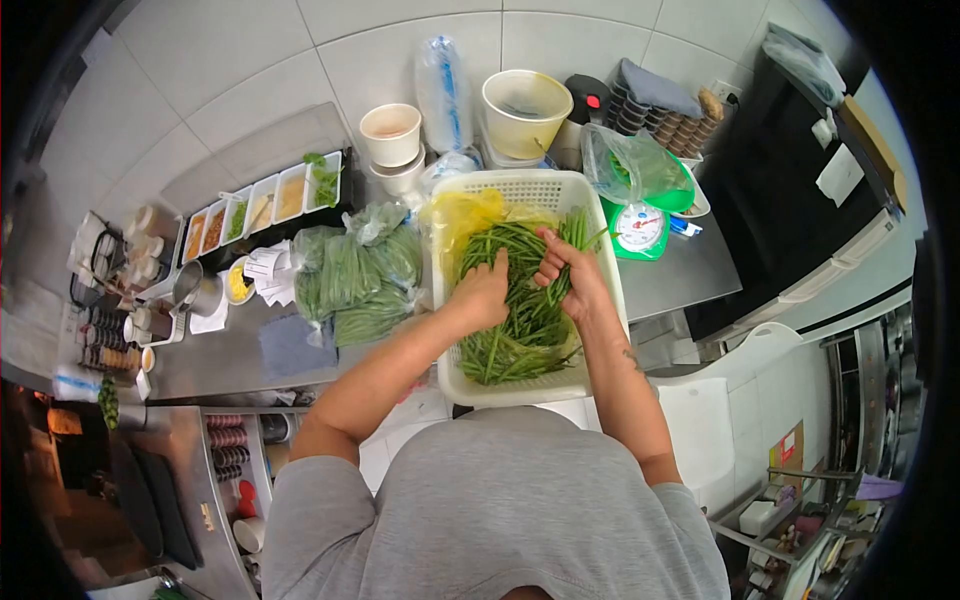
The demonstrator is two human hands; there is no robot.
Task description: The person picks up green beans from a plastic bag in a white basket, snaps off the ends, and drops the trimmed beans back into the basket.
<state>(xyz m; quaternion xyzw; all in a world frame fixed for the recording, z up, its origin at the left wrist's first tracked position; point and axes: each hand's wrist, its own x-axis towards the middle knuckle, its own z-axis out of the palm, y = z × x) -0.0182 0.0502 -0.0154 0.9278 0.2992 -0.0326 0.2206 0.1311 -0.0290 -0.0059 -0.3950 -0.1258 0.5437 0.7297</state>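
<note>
A white plastic basket (447,372) in front of me holds a heap of long green beans (520,325), with a yellow plastic bag (470,212) around them. My left hand (482,295) reaches in from the left, its index finger stretched out onto the beans; its other fingers are partly hidden. Over the right part of the basket, my right hand (570,274) is closed around a small bunch of beans, some ends sticking out past the fist. Clear bags of green beans (365,265) lie on the counter left of the basket.
Right of the basket stands a green dial scale (639,230) with a bag on it. Behind are a cream bucket (526,112) and stacked tubs (391,135). A row of condiment trays (263,203) and a blue cloth (297,345) are at left.
</note>
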